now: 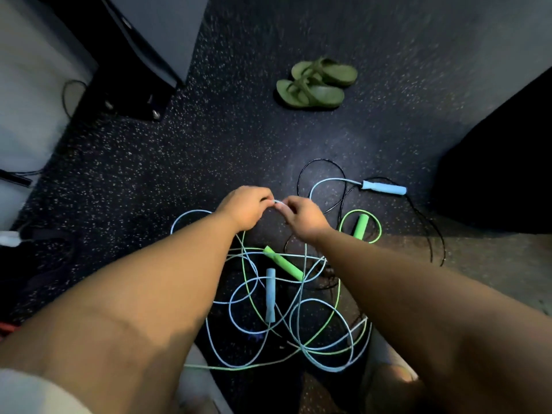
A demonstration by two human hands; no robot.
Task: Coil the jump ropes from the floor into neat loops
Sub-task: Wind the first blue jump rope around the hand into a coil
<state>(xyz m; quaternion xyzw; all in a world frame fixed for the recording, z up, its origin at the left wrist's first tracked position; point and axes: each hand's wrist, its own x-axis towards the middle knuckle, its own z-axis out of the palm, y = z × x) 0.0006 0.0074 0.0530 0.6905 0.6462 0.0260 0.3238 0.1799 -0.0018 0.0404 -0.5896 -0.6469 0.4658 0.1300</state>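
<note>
A tangle of jump ropes lies on the dark speckled floor below my arms. The light blue rope (pixel 325 367) has one handle (pixel 270 295) in the middle of the tangle and another (pixel 384 187) at the far right. The green rope (pixel 254 306) has a handle (pixel 283 263) in the tangle and one (pixel 360 226) inside a small loop. A thin black rope (pixel 321 162) loops behind them. My left hand (pixel 246 209) and my right hand (pixel 303 218) meet above the pile, both pinching a short stretch of the blue rope between the fingertips.
A pair of green sandals (pixel 316 83) lies farther out on the floor. A dark machine base (pixel 131 94) with bolts stands at the upper left, with a cable beside it. A black block (pixel 501 180) fills the right side. My foot (pixel 391 380) shows at the bottom.
</note>
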